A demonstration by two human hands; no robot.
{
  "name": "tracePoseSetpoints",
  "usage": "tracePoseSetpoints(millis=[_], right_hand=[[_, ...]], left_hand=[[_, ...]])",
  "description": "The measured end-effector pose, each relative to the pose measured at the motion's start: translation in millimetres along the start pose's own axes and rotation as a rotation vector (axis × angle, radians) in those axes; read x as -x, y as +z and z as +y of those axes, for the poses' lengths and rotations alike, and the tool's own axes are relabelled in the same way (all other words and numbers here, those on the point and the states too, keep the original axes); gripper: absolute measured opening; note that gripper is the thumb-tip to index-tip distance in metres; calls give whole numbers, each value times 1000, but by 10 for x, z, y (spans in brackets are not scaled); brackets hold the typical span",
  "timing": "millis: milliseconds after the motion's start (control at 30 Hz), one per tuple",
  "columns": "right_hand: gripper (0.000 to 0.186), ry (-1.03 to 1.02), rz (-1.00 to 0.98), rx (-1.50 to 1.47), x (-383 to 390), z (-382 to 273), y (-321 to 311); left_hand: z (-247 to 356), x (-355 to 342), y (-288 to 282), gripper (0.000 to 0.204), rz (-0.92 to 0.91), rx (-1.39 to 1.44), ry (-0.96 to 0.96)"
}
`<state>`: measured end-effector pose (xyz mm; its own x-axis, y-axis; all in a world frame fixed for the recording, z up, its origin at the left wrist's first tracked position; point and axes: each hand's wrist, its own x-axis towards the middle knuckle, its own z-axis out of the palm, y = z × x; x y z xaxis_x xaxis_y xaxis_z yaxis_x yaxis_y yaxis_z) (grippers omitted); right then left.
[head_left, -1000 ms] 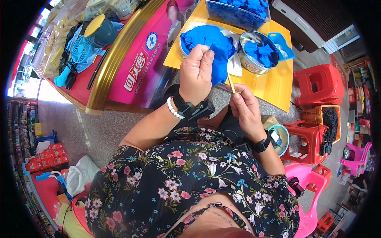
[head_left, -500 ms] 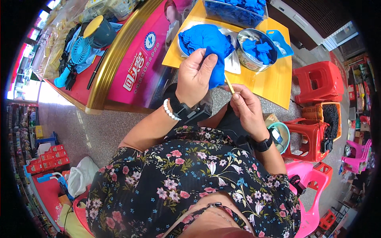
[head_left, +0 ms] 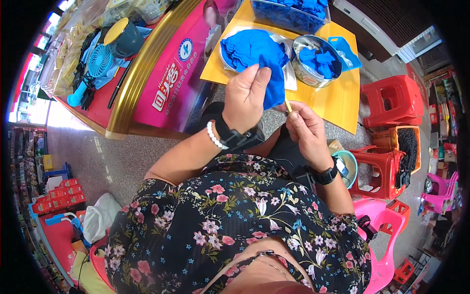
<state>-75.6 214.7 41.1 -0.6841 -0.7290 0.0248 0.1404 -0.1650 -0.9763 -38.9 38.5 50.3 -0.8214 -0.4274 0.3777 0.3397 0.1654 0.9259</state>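
My left hand is closed, thumb against bent fingers, on a limp piece of blue cloth that hangs beside it. Between the thumb and fingers of my right hand is a thin pale-yellow stick, its upper end at the lower edge of the cloth. Beyond my hands, a heap of crumpled blue fabric fills a white bowl. Right of it stands a round tin with blue bundles inside. I cannot make out whether the stick touches the cloth.
These stand on a yellow tabletop, with a clear box of blue pieces at the back and a small blue basket at right. A pink, gold-edged counter lies left. Red stools and a teal basin are at right.
My left hand has shifted slightly right and down, its wrist turning, and the blue cloth has moved with it. My right hand has moved slightly right, still pinching the stick.
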Motion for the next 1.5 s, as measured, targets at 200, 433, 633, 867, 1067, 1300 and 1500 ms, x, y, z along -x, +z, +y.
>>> tracePoseSetpoints(millis=[200, 433, 633, 867, 1067, 1300, 1500], right_hand=[[26, 37, 6, -6, -20, -7, -20], [25, 26, -11, 29, -56, 33, 28], [26, 107, -53, -202, -10, 117, -2], [25, 72, -84, -140, -44, 83, -71], [25, 42, -45, -95, -19, 105, -16], [26, -1, -56, -96, -52, 94, -54], [26, -63, -15, 8, -18, 77, -53]], left_hand=[[-86, 27, -23, 32, -21, 35, -5], [-58, -94, -3, 29, 162, 26, 169], [43, -134, 55, 30, 156, 102, 162], [25, -80, -28, 26, 96, 239, 87], [-9, -88, 25, 26, 107, 141, 123], [-16, -130, 69, 31, 62, 464, -20], [-17, -103, 63, 27, 73, 433, -22]])
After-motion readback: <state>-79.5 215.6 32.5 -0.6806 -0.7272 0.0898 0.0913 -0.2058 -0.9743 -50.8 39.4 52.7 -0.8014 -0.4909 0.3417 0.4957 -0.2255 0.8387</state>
